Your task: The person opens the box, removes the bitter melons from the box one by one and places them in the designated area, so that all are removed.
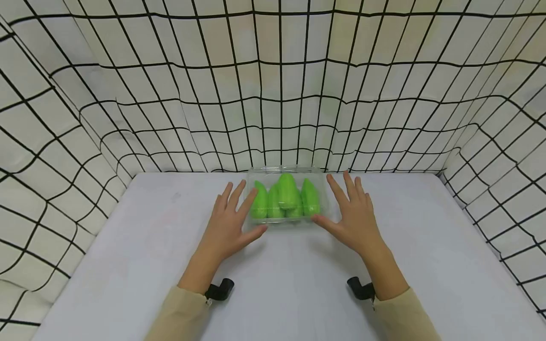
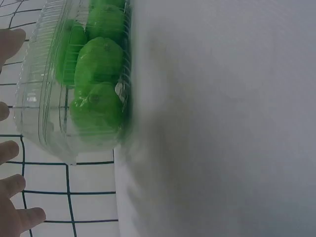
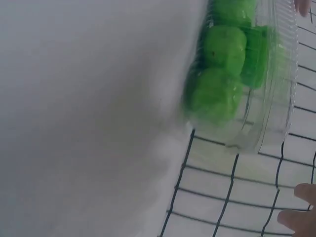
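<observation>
L hand (image 1: 228, 227) & R hand (image 1: 355, 221) spread, empty, 8 & 4 o'clock of clamshell (image 1: 283, 220); poss. unlatched, so tilting could spill green veg (image 1: 287, 192).

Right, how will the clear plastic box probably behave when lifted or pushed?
The box looks thin-walled and ridged, so it may flex if squeezed. Being wider than it is tall, it would probably slide rather than tip. One green item inside lies on top of others, so they might shift.
</observation>
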Action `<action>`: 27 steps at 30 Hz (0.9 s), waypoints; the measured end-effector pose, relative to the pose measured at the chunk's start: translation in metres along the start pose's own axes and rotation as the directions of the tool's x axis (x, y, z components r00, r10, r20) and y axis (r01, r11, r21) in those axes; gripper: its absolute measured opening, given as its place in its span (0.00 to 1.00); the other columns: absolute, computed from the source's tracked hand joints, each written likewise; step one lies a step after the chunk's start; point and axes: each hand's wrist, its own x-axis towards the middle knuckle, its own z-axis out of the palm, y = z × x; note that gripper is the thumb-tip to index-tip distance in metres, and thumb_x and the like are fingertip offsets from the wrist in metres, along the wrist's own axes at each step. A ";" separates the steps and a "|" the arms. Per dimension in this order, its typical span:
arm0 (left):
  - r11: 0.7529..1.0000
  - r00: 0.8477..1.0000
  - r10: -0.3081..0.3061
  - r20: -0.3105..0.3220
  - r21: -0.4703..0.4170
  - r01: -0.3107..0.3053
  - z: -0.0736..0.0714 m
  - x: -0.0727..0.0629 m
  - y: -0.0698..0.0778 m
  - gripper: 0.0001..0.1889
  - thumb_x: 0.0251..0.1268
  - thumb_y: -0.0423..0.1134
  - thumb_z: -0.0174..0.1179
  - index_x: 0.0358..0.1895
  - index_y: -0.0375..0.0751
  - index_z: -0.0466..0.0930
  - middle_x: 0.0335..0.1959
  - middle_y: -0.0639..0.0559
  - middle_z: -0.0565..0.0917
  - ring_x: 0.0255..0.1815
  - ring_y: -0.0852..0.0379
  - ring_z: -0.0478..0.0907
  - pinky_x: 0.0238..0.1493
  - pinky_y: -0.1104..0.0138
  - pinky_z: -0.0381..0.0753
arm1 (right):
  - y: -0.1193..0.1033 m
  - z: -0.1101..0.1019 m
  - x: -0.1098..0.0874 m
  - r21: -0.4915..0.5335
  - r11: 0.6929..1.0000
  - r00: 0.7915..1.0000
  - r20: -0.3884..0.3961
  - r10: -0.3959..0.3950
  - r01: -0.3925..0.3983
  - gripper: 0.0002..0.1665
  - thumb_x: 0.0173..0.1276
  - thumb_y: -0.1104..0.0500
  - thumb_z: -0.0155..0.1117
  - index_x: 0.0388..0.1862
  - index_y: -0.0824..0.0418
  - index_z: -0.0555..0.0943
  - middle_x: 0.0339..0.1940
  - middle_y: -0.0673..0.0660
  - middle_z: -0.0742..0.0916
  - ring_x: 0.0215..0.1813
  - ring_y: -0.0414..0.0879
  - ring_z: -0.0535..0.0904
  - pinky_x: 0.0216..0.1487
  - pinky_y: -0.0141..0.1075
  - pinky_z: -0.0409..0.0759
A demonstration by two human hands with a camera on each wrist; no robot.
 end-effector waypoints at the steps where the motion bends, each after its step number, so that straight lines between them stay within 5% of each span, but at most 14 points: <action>1: 1.000 1.000 0.010 0.013 0.005 -0.010 0.001 0.003 0.002 0.46 0.58 0.65 0.62 0.77 0.48 0.61 0.78 0.39 0.58 0.79 0.32 0.50 0.67 0.30 0.61 | -0.003 0.001 0.003 0.003 1.000 1.000 0.008 -0.011 0.011 0.60 0.56 0.27 0.66 0.82 0.38 0.50 0.83 0.59 0.53 0.81 0.67 0.43 0.69 0.75 0.51; 13: 0.999 0.994 0.034 0.104 0.003 -0.035 0.015 0.013 0.011 0.44 0.60 0.66 0.62 0.76 0.49 0.64 0.77 0.39 0.61 0.78 0.30 0.51 0.66 0.31 0.64 | -0.024 0.022 0.019 -0.012 0.995 0.973 0.210 -0.097 0.102 0.56 0.60 0.24 0.60 0.82 0.37 0.49 0.83 0.54 0.53 0.82 0.63 0.42 0.71 0.73 0.53; 20: 0.998 0.995 0.068 0.075 -0.006 -0.067 0.019 0.013 0.013 0.42 0.60 0.64 0.63 0.74 0.48 0.66 0.76 0.39 0.63 0.77 0.29 0.52 0.64 0.32 0.67 | -0.018 0.026 0.009 -0.034 0.989 0.964 0.233 -0.131 0.142 0.50 0.61 0.25 0.60 0.78 0.42 0.63 0.81 0.54 0.62 0.82 0.63 0.47 0.69 0.71 0.59; 27: 0.993 0.993 0.116 0.025 -0.018 -0.116 0.021 0.009 0.015 0.41 0.59 0.62 0.64 0.73 0.47 0.67 0.75 0.37 0.65 0.75 0.25 0.54 0.67 0.35 0.66 | -0.018 0.021 0.001 -0.048 0.986 0.966 0.215 -0.145 0.159 0.46 0.63 0.29 0.63 0.77 0.43 0.66 0.80 0.55 0.64 0.81 0.64 0.49 0.69 0.71 0.60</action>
